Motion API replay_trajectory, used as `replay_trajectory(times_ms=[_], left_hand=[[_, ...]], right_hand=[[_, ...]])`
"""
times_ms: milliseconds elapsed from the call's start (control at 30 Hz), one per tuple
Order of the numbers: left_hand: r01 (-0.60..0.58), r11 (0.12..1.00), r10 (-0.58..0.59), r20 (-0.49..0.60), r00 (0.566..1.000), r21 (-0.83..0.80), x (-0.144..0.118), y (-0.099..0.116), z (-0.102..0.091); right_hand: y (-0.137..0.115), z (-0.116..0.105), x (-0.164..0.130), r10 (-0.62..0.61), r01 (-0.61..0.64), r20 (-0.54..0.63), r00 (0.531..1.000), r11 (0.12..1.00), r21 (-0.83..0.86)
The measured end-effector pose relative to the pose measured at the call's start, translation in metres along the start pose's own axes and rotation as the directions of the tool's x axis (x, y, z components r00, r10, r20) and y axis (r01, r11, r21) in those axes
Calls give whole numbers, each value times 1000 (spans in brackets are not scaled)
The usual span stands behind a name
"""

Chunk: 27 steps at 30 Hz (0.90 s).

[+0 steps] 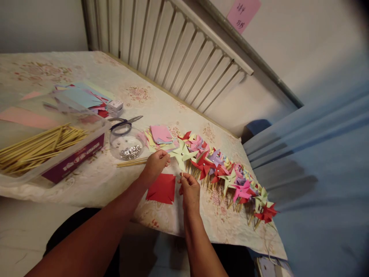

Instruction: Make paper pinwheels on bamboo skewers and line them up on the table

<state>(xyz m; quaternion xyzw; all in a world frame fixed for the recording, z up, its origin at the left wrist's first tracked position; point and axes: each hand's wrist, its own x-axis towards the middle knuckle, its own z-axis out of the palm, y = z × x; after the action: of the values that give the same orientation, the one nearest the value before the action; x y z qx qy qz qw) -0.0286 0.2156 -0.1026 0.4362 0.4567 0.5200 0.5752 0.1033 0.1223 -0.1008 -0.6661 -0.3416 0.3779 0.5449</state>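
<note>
At table edge, L hand [155, 164] pinches green pinwheel [181, 153]; R hand [189, 188] pinches its stick [182, 174].

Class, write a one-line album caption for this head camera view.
Left hand and right hand hold a pale green pinwheel on its stick, beside a row of finished pinwheels.

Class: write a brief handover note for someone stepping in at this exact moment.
Left hand: pinching a vane of the pale green pinwheel.
Right hand: gripping its stick near the top.
Red cut square lies between the hands.
Done: row of finished pinwheels along the table edge.
Left: paper squares, skewers in the box, pins in the bowl.
</note>
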Motion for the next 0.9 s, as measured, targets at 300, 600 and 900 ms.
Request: replay_trajectory(times_ms=[300, 600, 900], left_hand=[[37, 998, -37, 14, 999, -57, -4, 5, -1], [336, 881, -255, 265, 930, -333, -9, -5, 0], [263, 916, -147, 358, 922, -302, -10, -7, 4]], right_hand=[[-1, 2, 3, -1, 1, 0, 1000, 1000, 7], [-4, 9, 6, 3, -3, -12, 1000, 999, 36], [-11, 26, 14, -59, 58, 28, 998, 998, 26]])
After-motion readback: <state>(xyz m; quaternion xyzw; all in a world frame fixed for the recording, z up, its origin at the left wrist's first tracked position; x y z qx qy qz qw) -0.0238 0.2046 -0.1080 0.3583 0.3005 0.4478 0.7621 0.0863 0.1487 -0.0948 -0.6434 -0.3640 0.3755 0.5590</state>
